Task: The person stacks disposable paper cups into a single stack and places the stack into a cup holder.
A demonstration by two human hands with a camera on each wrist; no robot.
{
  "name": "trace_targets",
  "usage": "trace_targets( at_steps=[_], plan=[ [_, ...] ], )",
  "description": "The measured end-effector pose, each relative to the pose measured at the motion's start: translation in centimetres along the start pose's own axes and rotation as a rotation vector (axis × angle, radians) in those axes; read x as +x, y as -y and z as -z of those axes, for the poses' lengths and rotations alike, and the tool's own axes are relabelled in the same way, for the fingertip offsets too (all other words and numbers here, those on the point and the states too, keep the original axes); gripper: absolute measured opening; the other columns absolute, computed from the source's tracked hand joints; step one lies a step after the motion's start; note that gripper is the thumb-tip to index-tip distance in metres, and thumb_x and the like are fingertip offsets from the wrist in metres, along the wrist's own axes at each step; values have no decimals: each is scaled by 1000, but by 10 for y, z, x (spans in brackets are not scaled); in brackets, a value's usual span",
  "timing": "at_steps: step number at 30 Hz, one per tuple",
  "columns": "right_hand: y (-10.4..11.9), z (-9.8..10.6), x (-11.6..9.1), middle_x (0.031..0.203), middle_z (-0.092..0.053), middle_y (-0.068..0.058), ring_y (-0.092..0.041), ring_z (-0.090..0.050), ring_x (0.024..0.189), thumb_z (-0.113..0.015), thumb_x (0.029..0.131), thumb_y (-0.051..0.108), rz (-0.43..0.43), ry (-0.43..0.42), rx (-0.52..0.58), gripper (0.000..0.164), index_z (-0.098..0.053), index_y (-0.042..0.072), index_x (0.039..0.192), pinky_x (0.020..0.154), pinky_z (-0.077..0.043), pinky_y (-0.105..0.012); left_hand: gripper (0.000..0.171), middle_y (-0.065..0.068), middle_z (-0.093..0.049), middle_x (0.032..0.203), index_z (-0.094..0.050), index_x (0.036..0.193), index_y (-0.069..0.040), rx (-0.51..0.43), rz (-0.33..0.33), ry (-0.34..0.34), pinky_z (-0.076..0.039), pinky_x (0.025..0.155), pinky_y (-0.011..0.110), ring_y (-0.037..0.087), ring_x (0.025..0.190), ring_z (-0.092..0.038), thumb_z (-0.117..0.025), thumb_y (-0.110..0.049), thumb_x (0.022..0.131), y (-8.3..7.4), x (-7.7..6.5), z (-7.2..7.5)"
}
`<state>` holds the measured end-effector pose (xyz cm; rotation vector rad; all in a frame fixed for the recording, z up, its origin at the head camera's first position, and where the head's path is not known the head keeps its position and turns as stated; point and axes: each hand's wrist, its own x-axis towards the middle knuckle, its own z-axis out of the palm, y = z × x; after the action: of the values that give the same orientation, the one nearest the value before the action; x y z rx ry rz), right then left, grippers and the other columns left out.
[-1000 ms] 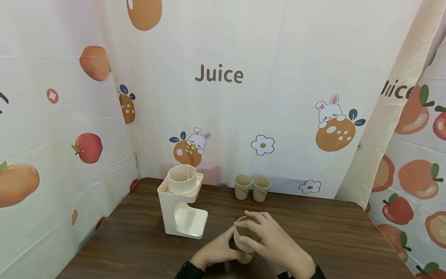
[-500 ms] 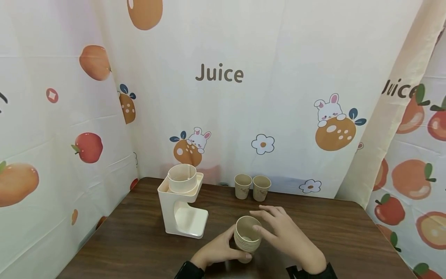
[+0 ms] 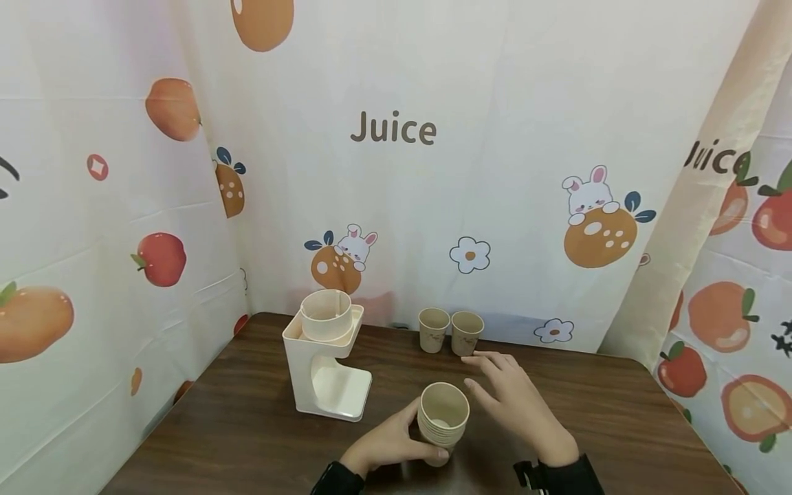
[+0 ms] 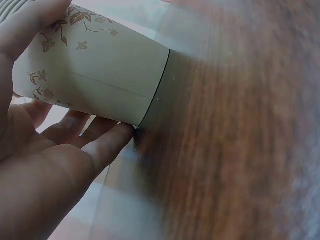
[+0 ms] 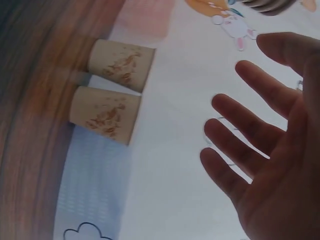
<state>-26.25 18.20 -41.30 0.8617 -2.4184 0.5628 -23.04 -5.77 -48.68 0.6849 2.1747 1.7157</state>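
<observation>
My left hand [image 3: 394,441] grips a stack of beige paper cups [image 3: 443,432] by its left side, near the front of the table. Several rims show one below another, and I look down into the topmost cup. In the left wrist view, thumb and fingers go round the lowest cup [image 4: 107,65], which bears a brown leaf-and-flower print; its base meets the wood. To the right of the stack my right hand [image 3: 521,402] hovers with fingers extended, holding nothing. The right wrist view shows the same hand [image 5: 272,125] with its fingers spread apart.
Two single paper cups, one left [image 3: 433,331] and one right [image 3: 466,334], stand upright at the table's back edge. A cream-coloured juicer-shaped stand [image 3: 303,375] with a round hopper [image 3: 326,316] is at the left. Fruit-printed cloth [image 3: 520,172] encloses the brown table [image 3: 241,426].
My right hand has drawn away from the stack's rim to the right, its fingers straightening, uncovering the top cup's opening. The left hand keeps its hold on the stack.
</observation>
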Motion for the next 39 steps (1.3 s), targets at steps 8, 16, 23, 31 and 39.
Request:
trace_targets(
  at_steps=[8, 16, 23, 31, 39],
  plan=[
    [-25, -17, 14, 121, -58, -10, -29, -48, 110, -64, 87, 27, -2, -48, -61, 35, -60, 16, 121, 84, -45, -55, 82, -12, -47, 134, -31, 138, -45, -2, -2, -1, -24, 103, 61, 14, 127, -34, -79, -31, 72, 0, 0, 0],
    [-48, -37, 29, 124, -55, -17, -35, -47, 112, -61, 89, 31, -37, -45, -109, 39, -57, 11, 123, 90, -43, -56, 83, -12, -46, 135, -30, 138, -44, -1, -10, 3, -25, 104, 60, 14, 127, -34, -79, -31, 72, 1, 1, 1],
    [-63, -51, 38, 126, -52, -19, -35, -44, 115, -60, 90, 30, -75, 29, -101, 43, -54, 9, 127, 91, -43, -56, 84, -10, -45, 136, -30, 139, -44, 2, -11, 4, -26, 104, 59, 15, 127, -34, -79, -32, 72, 0, 1, 0],
    [-74, -62, 61, 126, -53, -19, -36, -45, 114, -58, 90, 31, -113, 69, -128, 41, -56, 9, 125, 92, -41, -55, 84, -9, -46, 135, -30, 139, -44, 2, -21, 0, -26, 104, 57, 14, 126, -35, -79, -32, 72, 0, 2, 0],
    [-78, -72, 78, 126, -51, -21, -38, -43, 116, -55, 92, 32, -193, 163, -176, 40, -54, 9, 125, 95, -40, -55, 84, -10, -46, 136, -30, 139, -44, -5, -24, 5, -25, 105, 58, 13, 127, -34, -79, -31, 72, 0, 3, 1]
  ],
)
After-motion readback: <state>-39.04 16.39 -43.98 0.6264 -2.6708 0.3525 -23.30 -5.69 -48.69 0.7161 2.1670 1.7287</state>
